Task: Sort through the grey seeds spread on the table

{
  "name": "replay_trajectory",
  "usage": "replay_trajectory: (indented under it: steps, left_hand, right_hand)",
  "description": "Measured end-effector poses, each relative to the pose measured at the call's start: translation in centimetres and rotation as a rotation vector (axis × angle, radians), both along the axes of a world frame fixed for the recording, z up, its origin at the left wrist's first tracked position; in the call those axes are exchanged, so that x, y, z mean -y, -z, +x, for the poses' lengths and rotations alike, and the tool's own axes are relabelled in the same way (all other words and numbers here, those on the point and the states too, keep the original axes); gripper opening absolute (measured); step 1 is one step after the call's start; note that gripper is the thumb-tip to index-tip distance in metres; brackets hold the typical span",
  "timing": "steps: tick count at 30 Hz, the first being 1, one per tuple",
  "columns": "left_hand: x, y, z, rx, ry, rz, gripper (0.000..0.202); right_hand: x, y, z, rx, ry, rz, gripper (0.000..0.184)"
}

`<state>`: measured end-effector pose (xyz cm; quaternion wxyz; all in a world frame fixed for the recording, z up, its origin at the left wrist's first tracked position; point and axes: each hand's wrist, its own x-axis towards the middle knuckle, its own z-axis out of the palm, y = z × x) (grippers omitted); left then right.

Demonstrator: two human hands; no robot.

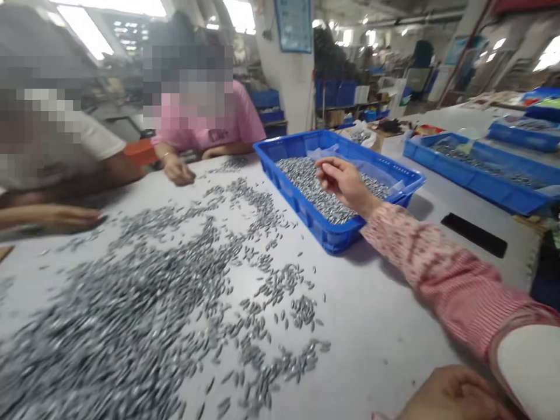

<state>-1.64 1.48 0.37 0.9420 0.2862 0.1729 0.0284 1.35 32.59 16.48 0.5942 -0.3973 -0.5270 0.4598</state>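
My right hand (343, 182), in a pink patterned sleeve, is held over a blue plastic bin (301, 201). Its fingers are curled together, and whatever they may hold is too small or hidden to make out. Inside the bin lies a heap of small grey metal pieces (306, 175) with a clear plastic liner (382, 175). At the bottom edge, my left hand (455, 396) rests low near the table, partly cut off. Its fingers look folded, and their contents are hidden. Many more small oval grey pieces (144, 297) are spread across the white table (359, 326).
Across the table sits a person in a pink shirt, one hand (178, 170) near the pieces. Another person's blurred hand (74, 217) reaches in from the left. A black flat object (475, 234) and a long blue tray (476, 169) lie to the right.
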Motion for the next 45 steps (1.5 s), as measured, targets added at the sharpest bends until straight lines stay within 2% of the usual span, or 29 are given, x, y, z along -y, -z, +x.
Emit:
replay_trajectory:
  steps: [3,4,5,7,8,10,13,15,18,20,24,26,27,30,32,35,37,39,42,45]
  left_hand:
    - [0.5,1.0,0.9,0.053,-0.011,-0.06,0.085]
    - [0.7,1.4,1.2,0.057,-0.02,-0.064,0.088]
    - [0.9,1.7,1.5,0.062,-0.033,-0.069,0.089]
    - [1.3,2.1,1.9,0.085,-0.055,-0.076,0.087]
    - [1.4,2.3,2.1,0.101,-0.059,-0.075,0.084]
    - [1.6,2.4,2.3,0.132,-0.058,-0.068,0.073]
    - [1.5,2.4,2.4,0.174,-0.058,-0.048,0.048]
    - [1.5,2.3,2.5,0.177,-0.062,-0.051,0.032]
    - [1.4,2.2,2.9,0.148,-0.03,-0.068,0.019]
    - [1.5,2.3,3.3,0.133,-0.01,-0.08,0.02]
    - [1.6,2.9,3.9,0.129,-0.003,-0.074,0.031]
    - [1.7,3.1,3.8,0.151,-0.03,-0.049,0.04]
    - [1.7,3.2,3.8,0.163,-0.049,-0.033,0.044]
    - [1.8,3.1,3.3,0.19,-0.101,0.007,0.054]
    - [1.7,2.9,3.0,0.199,-0.118,0.009,0.065]
    - [1.5,2.6,2.8,0.192,-0.104,-0.012,0.075]
    - [1.5,2.6,2.9,0.19,-0.095,-0.018,0.073]
    - [1.5,2.7,3.1,0.19,-0.1,-0.019,0.066]
    - [1.6,2.9,3.2,0.212,-0.107,-0.019,0.067]
    - [1.5,2.8,3.1,0.247,-0.111,-0.005,0.076]
  right_hand:
    - [7.4,1.7,-1.2,0.501,-0.81,0.204,0.023]
    - [9.2,2.6,-1.3,0.698,-0.919,0.285,0.024]
    - [10.5,3.7,-1.3,0.905,-0.903,0.345,0.024]
    - [11.8,6.0,-1.3,1.266,-0.691,0.386,0.021]
    - [12.0,7.1,-1.4,1.382,-0.583,0.371,0.021]
    - [11.8,9.0,-1.7,1.473,-0.522,0.324,0.024]
    - [12.0,10.6,-2.8,1.396,-0.593,0.322,0.032]
    - [12.7,11.0,-4.0,1.293,-0.636,0.343,0.028]
    - [14.1,11.1,-5.5,1.075,-0.846,0.383,0.021]
    - [14.8,11.2,-6.4,0.969,-0.953,0.42,0.018]
    - [15.9,11.8,-8.2,0.999,-0.89,0.636,0.036]
    - [16.4,12.1,-9.2,1.065,-0.894,0.78,0.05]
    - [16.6,12.3,-9.7,1.097,-0.909,0.846,0.051]
    - [16.5,12.5,-10.4,1.173,-0.907,0.946,0.032]
    - [15.7,12.4,-9.9,1.196,-0.816,0.902,0.029]
    - [13.1,12.2,-7.9,1.114,-0.602,0.717,0.022]
    - [10.8,12.3,-6.4,1.026,-0.46,0.584,0.015]
    - [8.8,12.7,-5.3,1.016,-0.359,0.498,0.017]
    - [7.1,13.5,-5.1,1.117,-0.297,0.447,0.029]
    - [7.4,13.6,-6.1,1.116,-0.377,0.408,0.035]
